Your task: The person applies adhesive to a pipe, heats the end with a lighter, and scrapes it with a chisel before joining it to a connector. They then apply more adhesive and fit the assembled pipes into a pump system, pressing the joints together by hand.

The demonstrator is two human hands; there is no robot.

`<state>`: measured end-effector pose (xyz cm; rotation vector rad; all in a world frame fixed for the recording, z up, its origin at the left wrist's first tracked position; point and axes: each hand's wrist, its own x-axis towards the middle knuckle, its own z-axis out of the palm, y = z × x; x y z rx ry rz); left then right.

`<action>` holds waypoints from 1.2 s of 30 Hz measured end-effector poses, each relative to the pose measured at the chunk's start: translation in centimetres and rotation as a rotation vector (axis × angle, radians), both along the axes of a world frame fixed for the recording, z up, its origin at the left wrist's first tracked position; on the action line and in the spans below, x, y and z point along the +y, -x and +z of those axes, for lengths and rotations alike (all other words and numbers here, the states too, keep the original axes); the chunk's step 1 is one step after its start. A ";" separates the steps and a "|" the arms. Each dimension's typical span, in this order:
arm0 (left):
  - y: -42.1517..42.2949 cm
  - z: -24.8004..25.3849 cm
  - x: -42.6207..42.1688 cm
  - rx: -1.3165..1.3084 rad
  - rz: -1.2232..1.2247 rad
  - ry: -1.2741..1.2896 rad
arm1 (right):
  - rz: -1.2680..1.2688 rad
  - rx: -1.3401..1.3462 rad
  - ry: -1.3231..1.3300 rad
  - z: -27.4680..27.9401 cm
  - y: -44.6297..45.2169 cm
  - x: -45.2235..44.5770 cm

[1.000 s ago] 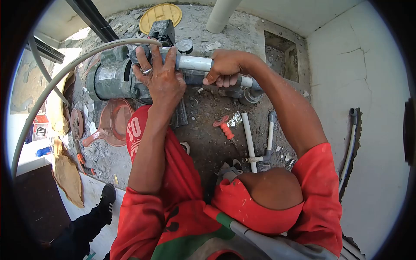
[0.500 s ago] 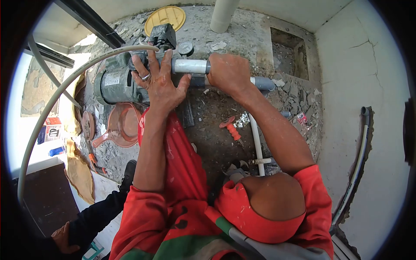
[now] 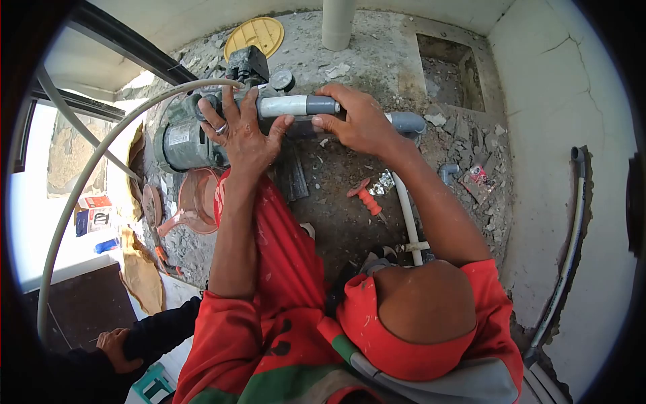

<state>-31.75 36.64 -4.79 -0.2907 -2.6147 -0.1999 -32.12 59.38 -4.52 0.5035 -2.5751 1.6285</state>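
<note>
A water pump with a pressure gauge lies on the rough floor. My left hand rests on the pump's near side, fingers spread, a ring on one of them. From the pump a white pipe runs right and ends in a grey coupling. My right hand is cupped around the coupling's end, thumb below and fingers above, with a gap between them. Whether its fingertips touch the coupling I cannot tell. Behind this hand, a grey elbow pipe shows.
A red-handled tool and a white pipe lie on the floor before me. An orange dipper sits below the pump. A yellow lid and a square pit are farther back. Another person's hand shows at lower left.
My right hand has loosened from a fist around the pipe's end, and the coupling's end now shows. My left hand stays on the pump. The view has shifted slightly.
</note>
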 end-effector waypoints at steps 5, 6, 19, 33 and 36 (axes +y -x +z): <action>-0.2 0.2 0.2 -0.012 0.017 -0.008 | -0.182 0.628 0.131 -2.2 -2.4 -1.0; -0.2 0.2 0.2 -0.009 0.014 -0.012 | -0.173 0.603 0.012 -2.1 -2.6 -1.0; -0.1 0.0 0.1 0.013 -0.001 -0.007 | -0.181 0.584 -0.112 -2.1 -3.1 -1.0; -0.6 5.0 0.2 -0.130 -0.203 0.535 | -0.189 0.495 -0.077 -1.9 -3.9 -1.0; -0.9 4.6 0.3 -0.108 -0.174 0.581 | -0.178 0.436 0.006 -1.9 -4.2 -1.2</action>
